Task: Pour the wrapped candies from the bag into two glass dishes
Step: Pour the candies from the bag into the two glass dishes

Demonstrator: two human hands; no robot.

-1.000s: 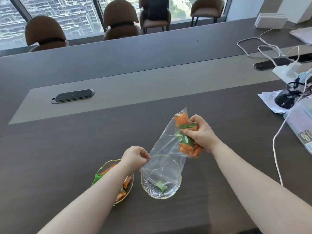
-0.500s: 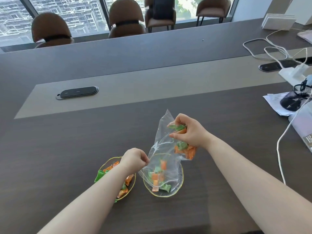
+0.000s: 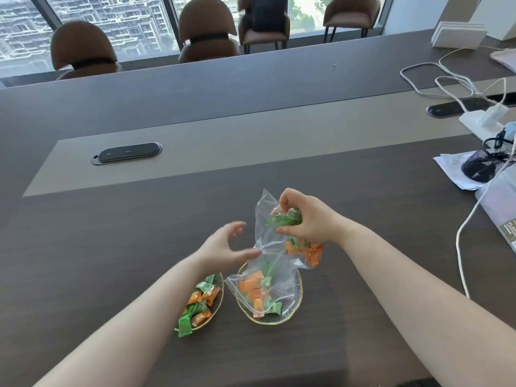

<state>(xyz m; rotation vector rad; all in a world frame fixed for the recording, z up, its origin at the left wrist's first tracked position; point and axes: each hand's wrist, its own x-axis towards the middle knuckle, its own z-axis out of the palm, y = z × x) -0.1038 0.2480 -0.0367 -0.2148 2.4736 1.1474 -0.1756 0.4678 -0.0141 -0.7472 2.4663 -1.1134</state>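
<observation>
Clear bag (image 3: 275, 277) pinched in right hand (image 3: 310, 219) over right dish (image 3: 293, 308), left hand (image 3: 223, 247) open, fingers spread

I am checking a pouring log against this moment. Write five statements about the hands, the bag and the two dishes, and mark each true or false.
1. The right hand grips the clear bag around a bunch of candies. True.
2. The left hand is clenched on the bag's corner. False: its fingers are spread open beside the bag.
3. The bag's lower end hangs over the right dish, with orange and green candies there. True.
4. The left dish holds no candies. False: it holds a pile of orange and green ones.
5. The bag has been emptied. False: candies remain in it under the right hand.
</observation>
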